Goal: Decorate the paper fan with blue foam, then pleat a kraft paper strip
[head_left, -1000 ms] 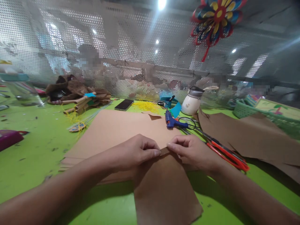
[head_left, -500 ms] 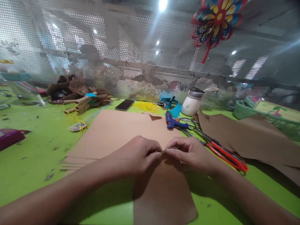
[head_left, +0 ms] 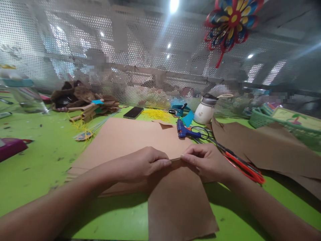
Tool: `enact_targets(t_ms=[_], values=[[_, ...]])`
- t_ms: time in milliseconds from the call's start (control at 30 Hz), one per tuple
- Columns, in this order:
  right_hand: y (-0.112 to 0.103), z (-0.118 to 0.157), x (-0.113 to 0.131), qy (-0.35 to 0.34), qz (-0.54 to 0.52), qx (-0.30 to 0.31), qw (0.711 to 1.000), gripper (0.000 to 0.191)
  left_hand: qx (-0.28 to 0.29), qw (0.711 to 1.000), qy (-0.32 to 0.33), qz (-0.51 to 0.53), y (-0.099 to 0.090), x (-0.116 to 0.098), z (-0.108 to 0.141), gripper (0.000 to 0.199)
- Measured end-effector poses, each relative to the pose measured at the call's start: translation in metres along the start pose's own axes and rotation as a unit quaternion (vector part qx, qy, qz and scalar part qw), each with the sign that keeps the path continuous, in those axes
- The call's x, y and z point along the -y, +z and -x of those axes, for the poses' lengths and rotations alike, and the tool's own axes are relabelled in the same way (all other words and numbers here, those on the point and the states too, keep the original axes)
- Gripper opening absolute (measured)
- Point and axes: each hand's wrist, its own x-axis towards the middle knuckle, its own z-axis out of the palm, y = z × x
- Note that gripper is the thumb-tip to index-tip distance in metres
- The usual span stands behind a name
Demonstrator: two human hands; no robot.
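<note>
A piece of brown paper (head_left: 179,201) hangs from both hands toward the near table edge, its top edge folded over in a narrow strip. My left hand (head_left: 150,164) pinches that edge between thumb and fingers. Just to the right, my right hand (head_left: 204,160) pinches the same edge, a short gap apart from the left. Behind and beneath the hands lies a stack of large brown paper sheets (head_left: 125,137). A blue glue gun (head_left: 184,129) rests at the stack's back right corner, and scissors with red handles (head_left: 245,167) lie beyond my right hand.
On the green table (head_left: 30,180) are a phone (head_left: 133,112), yellow shreds (head_left: 157,114), a white jar (head_left: 204,110), a clear bottle (head_left: 26,97), a paper bundle (head_left: 87,108), a purple object (head_left: 12,148), more brown paper (head_left: 265,150) and a green basket (head_left: 263,118).
My hands have moved slightly apart along the folded edge, the right one to the right and slightly up. The hanging paper has shifted right.
</note>
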Motion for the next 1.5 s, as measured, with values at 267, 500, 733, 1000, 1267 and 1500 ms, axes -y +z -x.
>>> enact_targets(t_ms=[267, 500, 733, 1000, 1267, 1500], values=[[0.002, -0.004, 0.0, 0.025, -0.024, 0.005, 0.999, 0.034, -0.062, 0.993, -0.024, -0.094, 0.01, -0.001, 0.003, 0.039], [0.006, -0.005, 0.002, 0.047, -0.039, 0.001, 0.998, 0.037, -0.116, 0.975, -0.017, -0.186, 0.012, 0.0, 0.004, 0.038], [0.0, -0.002, 0.004, -0.038, 0.127, 0.035, 0.991, 0.027, -0.097, 0.982, -0.008, -0.161, 0.012, -0.003, 0.003, 0.041], [0.003, 0.002, 0.01, -0.079, 0.176, 0.013, 0.981, 0.028, -0.069, 0.992, 0.009, -0.103, 0.007, -0.005, 0.004, 0.033], [0.002, 0.0, 0.017, -0.123, 0.197, 0.051, 0.971, 0.021, -0.055, 0.995, 0.0, -0.084, 0.012, 0.0, 0.001, 0.039], [0.003, 0.002, 0.018, -0.096, 0.183, 0.038, 0.978, 0.024, -0.065, 0.993, 0.004, -0.097, 0.006, -0.01, 0.004, 0.039]])
